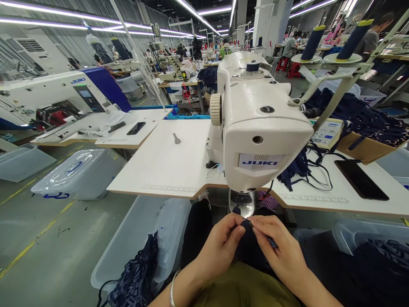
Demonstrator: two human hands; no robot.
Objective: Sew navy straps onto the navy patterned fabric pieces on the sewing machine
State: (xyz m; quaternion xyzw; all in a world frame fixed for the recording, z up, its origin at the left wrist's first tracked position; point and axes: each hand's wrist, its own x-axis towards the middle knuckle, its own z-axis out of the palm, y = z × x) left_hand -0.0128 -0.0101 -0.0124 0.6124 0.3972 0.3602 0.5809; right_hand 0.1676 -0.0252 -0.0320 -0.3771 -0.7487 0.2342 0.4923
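Observation:
My left hand (pixel 221 239) and my right hand (pixel 278 239) meet just in front of the white sewing machine (pixel 260 123). Between their fingertips they pinch a small piece of dark navy fabric (pixel 246 224). The fingers cover much of it, and its lower part merges with my dark clothing. Right behind the fingertips is the machine's shiny metal sewing bed (pixel 242 207), below the machine head. A bit of dark cloth (pixel 236 210) shows at the bed's near edge.
On the white tabletop (pixel 166 162) lies a small grey metal piece (pixel 177 138). Navy straps (pixel 295 168) and a black phone (pixel 362 179) rest to the right, near a cardboard box (pixel 367 147) of dark garments. Below left, a clear plastic bin (pixel 128 230) holds patterned navy fabric (pixel 137 273).

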